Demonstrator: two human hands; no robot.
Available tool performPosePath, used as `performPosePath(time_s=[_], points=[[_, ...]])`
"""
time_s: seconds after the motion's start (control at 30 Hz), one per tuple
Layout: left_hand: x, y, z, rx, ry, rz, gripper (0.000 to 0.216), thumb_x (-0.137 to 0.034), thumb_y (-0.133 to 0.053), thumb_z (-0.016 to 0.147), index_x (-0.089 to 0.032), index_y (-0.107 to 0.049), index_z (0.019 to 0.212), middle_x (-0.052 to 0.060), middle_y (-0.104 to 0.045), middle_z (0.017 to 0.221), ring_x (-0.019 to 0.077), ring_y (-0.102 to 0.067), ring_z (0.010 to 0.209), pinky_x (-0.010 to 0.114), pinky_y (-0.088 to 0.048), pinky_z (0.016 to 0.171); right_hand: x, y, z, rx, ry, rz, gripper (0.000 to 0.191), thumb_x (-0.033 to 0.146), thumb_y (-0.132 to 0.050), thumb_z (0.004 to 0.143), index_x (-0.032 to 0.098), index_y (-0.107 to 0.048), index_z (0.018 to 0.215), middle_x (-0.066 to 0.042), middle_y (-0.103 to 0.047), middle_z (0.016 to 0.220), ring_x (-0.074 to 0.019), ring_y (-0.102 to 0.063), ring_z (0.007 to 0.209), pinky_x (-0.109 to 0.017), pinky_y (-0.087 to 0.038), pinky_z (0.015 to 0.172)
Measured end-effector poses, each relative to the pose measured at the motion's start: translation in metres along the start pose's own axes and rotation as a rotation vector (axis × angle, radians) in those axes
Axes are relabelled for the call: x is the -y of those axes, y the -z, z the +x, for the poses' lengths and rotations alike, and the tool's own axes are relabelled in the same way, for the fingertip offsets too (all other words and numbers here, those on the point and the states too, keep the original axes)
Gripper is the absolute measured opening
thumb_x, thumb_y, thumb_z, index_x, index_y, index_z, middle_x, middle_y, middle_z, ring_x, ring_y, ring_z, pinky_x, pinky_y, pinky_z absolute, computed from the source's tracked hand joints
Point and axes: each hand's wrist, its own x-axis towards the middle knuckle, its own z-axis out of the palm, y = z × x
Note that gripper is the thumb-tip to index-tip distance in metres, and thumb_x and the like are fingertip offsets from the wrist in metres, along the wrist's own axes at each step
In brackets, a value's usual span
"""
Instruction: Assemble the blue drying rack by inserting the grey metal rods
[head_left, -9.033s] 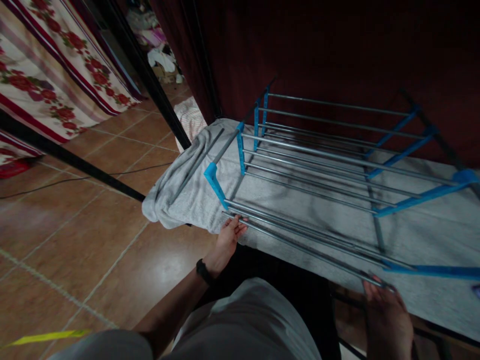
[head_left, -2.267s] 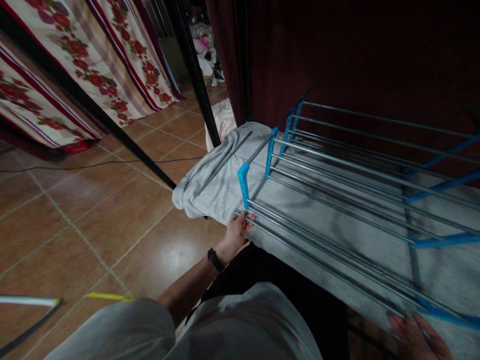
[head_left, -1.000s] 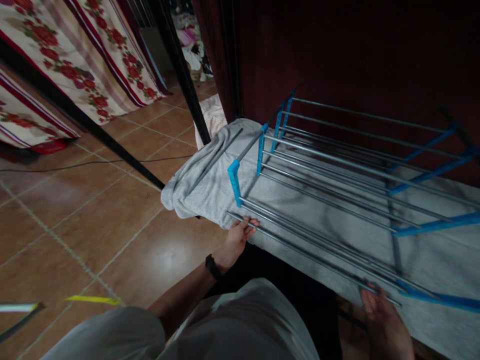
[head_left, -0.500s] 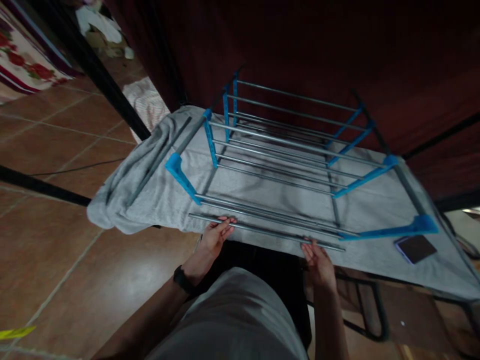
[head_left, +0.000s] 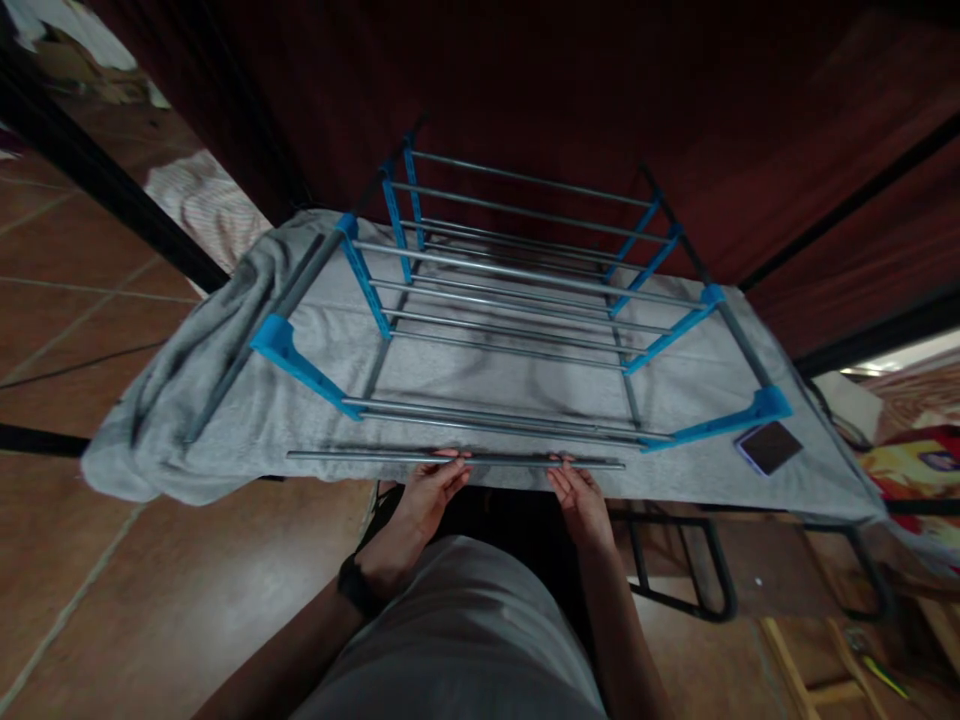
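A thin grey metal rod (head_left: 360,457) lies crosswise along the near edge of the bed, in front of a rack (head_left: 495,268). My left hand (head_left: 431,490) pinches it near the middle, fingertips on top. Closer to its right end, my right hand (head_left: 581,500) has its fingertips closed on the same rod. Whether this is one rod or two side by side, I cannot tell. The rack is built of metal tubes joined by blue plastic brackets (head_left: 300,370), and lies with its open side toward me.
A grey blanket (head_left: 480,375) covers the bed. Another loose tube (head_left: 232,375) rests on its left part. A phone (head_left: 769,447) lies by the right front bracket. Black bed-frame bars (head_left: 112,180) run at the left, and a dark red curtain (head_left: 540,90) hangs behind.
The rod has shifted left relative to the rack. My hands are closer together, and more of the rod sticks out left of my left hand. The camera view has swung to the right.
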Motion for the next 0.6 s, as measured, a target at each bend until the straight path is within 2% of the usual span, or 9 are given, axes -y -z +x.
performPosePath(time_s=[0.2,0.4,0.6], points=[[0.001,-0.01,-0.007,0.054,0.0,0.035,0.031,-0.016,-0.088,0.062,-0.021,-0.069,0.086,0.0,-0.074,0.082,0.0167,-0.07,0.079,0.026,-0.054,0.077,-0.01,-0.012,-0.005,-0.008,-0.032,0.03,0.036,0.029,-0.093,0.055,0.021,-0.065,0.075,-0.001,-0.075,0.085,-0.0154,-0.072,0.079,-0.029,-0.06,0.078],[0.005,-0.022,-0.013,0.104,-0.003,0.03,0.029,-0.017,-0.087,0.065,-0.019,-0.068,0.087,0.0,-0.073,0.085,0.0155,-0.07,0.079,0.028,-0.055,0.076,-0.015,-0.022,-0.012,0.014,-0.065,0.008,0.042,0.035,-0.095,0.054,0.021,-0.06,0.072,0.001,-0.07,0.072,-0.0164,-0.07,0.074,-0.03,-0.06,0.073],[0.004,-0.019,-0.012,0.088,-0.087,0.025,0.031,-0.023,-0.089,0.064,-0.018,-0.069,0.088,0.001,-0.073,0.089,0.0152,-0.069,0.08,0.028,-0.054,0.075,-0.007,-0.013,-0.011,-0.006,-0.03,-0.013,0.041,0.038,-0.092,0.057,0.021,-0.061,0.078,-0.001,-0.07,0.078,-0.0171,-0.071,0.079,-0.033,-0.06,0.079]])
